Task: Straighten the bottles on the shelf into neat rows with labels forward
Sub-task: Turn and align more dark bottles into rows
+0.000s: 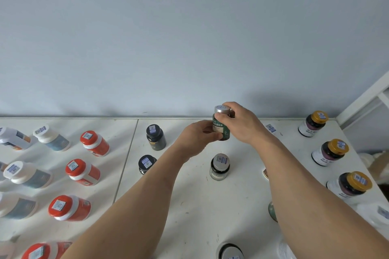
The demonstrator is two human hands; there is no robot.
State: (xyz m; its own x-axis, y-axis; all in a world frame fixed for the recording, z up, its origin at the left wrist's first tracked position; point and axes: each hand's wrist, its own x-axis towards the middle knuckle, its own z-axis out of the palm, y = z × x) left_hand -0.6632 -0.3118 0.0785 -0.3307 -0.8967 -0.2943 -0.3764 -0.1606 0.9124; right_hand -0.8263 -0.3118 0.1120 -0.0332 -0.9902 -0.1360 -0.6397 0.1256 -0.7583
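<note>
A green bottle with a silver cap (pixel 221 127) stands near the back of the white shelf (pixel 189 195), its label facing me. My left hand (pixel 197 137) grips its lower body from the left. My right hand (pixel 242 124) curls round its cap and right side. A second silver-capped bottle (pixel 220 166) stands just in front of it. Two black bottles (pixel 155 136) stand in a column to the left. My right forearm partly hides more bottles behind it.
Red-capped orange bottles (pixel 94 143) and white-capped bottles (pixel 51 137) stand in columns at the left. Three gold-capped dark bottles (pixel 330 151) line the right edge. The grey wall (pixel 189 38) closes the back. A white frame (pixel 366 101) rises at the right.
</note>
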